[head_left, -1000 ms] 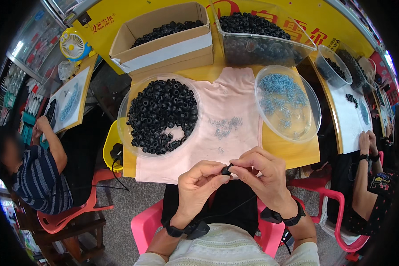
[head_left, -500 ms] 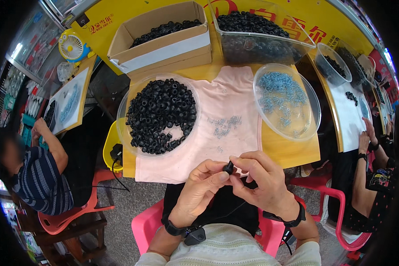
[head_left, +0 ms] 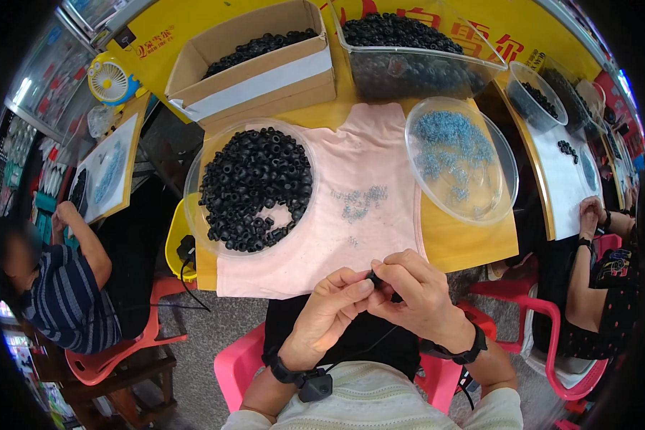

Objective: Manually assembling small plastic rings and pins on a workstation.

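Note:
Over the front edge of the table, my left hand (head_left: pixel 330 304) and my right hand (head_left: pixel 417 295) meet, thumbs and fingertips pinched on a small black plastic part (head_left: pixel 375 278). Most of that part is hidden by the fingers. Beyond my hands, a pink shirt-shaped cloth (head_left: pixel 294 276) covers the table, with small blue-grey pieces (head_left: pixel 358 203) scattered on it. A clear round tray (head_left: pixel 191 197) to the left holds a heap of black ring-like parts (head_left: pixel 254 183). Another clear round tray (head_left: pixel 473 214) at the right holds more tiny blue-grey pieces (head_left: pixel 448 136), too fine to name.
Behind the trays stand a cardboard box (head_left: pixel 265 89) and a clear plastic bin (head_left: pixel 423 75), both with black parts. A yellow bucket (head_left: pixel 179 247) sits by the table's left side. People work at side tables, one person (head_left: pixel 68 287) left, another person's arm (head_left: pixel 584 265) right.
The upright black stem seen above my fingertips is now mostly covered, as my right fingers have closed further over the part. The view has shifted slightly.

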